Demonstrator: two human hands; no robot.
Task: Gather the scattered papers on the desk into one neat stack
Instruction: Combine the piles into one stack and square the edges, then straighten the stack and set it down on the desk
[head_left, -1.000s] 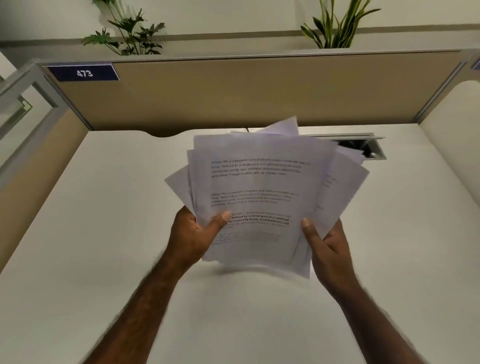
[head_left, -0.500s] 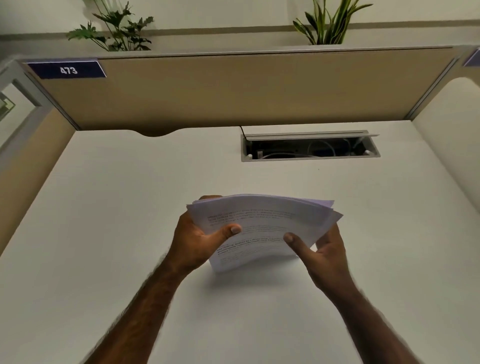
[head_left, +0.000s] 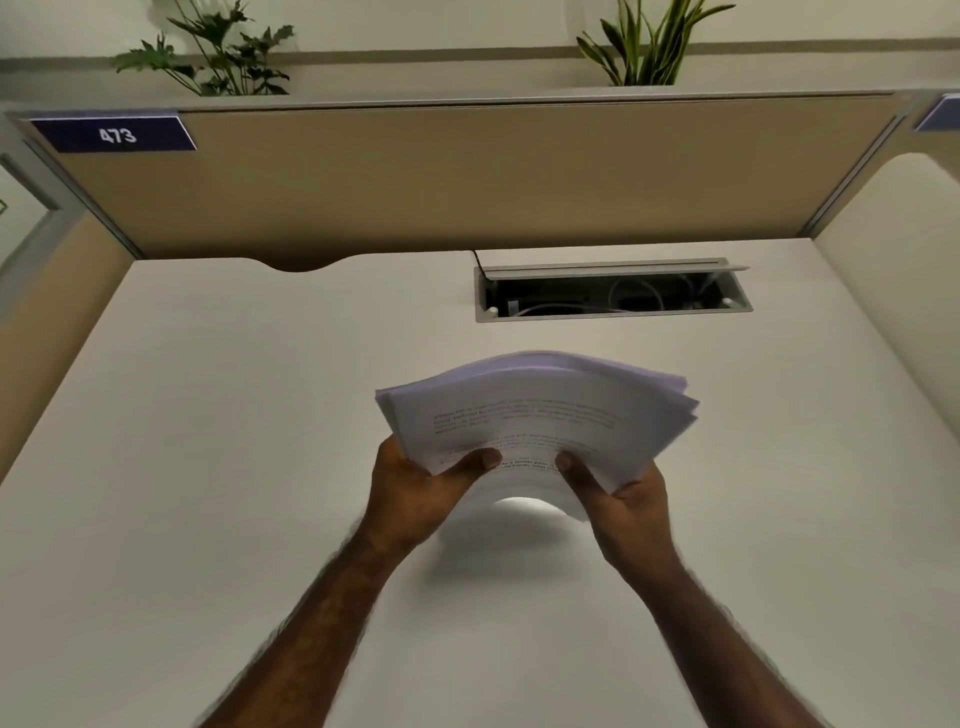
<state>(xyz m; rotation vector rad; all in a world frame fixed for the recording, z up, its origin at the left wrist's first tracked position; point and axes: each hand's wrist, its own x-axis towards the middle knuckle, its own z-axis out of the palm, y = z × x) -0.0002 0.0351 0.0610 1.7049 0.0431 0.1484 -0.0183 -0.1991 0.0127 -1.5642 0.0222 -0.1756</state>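
Observation:
A bundle of white printed papers (head_left: 540, 415) hangs just above the middle of the white desk (head_left: 234, 467), bowed upward in the centre, its sheets fanned a little at the right edge. My left hand (head_left: 415, 493) grips the near left corner, thumb on top. My right hand (head_left: 623, 499) holds the near right side, thumb pressed on the top sheet. No loose sheets lie elsewhere on the desk.
An open cable tray (head_left: 613, 293) with wires is sunk into the desk behind the papers. A beige partition (head_left: 467, 176) with a label reading 473 (head_left: 117, 135) closes the back; side panels flank the desk. Plants (head_left: 218, 52) stand beyond.
The papers went from upright and fanned wide to nearly flat and lower. The sheets are more gathered now, and my thumbs have come closer together on top.

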